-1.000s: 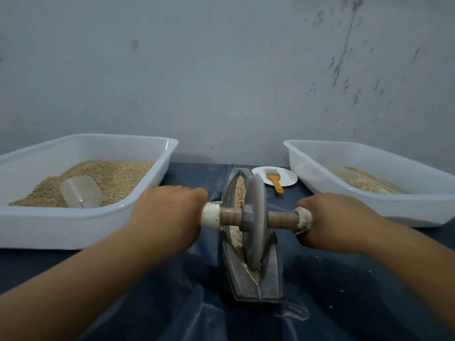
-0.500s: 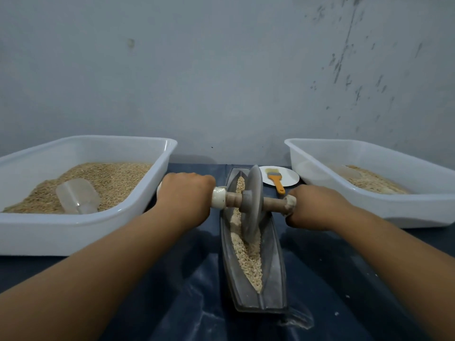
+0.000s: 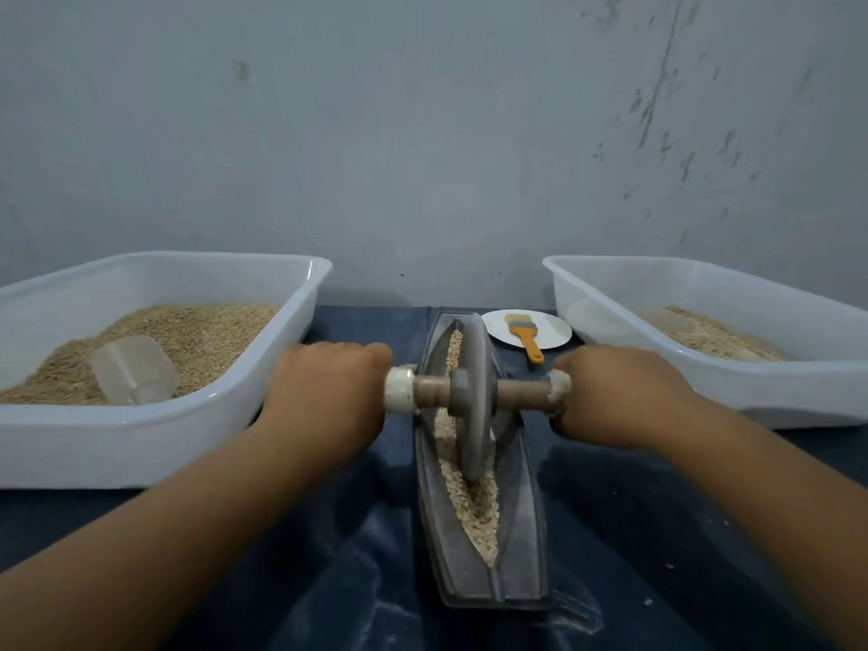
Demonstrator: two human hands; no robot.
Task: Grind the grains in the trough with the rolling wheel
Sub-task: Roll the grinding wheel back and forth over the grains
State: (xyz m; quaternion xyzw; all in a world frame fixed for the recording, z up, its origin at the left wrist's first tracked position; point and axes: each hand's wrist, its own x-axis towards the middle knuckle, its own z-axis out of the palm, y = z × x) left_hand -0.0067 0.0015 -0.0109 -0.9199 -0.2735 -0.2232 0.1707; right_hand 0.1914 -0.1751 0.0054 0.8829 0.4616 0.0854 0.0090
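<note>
Centrally, the left hand [image 3: 329,392] and right hand [image 3: 615,397] each curl around one end of a wooden axle [image 3: 521,392], gripping it. Between the two grips, the grey metal rolling wheel [image 3: 472,397] stands upright in a long grey boat-shaped trough [image 3: 521,523] on the dark blue surface [image 3: 657,533], pressing tan grains [image 3: 479,514]. White plastic tubs of grain sit beyond either grip, left [image 3: 117,444] and right [image 3: 798,387].

matt grey metal wheel [image 3: 471,397] and trough [image 3: 521,523], wooden axle [image 3: 521,392], glossy white plastic tubs [image 3: 155,439].
</note>
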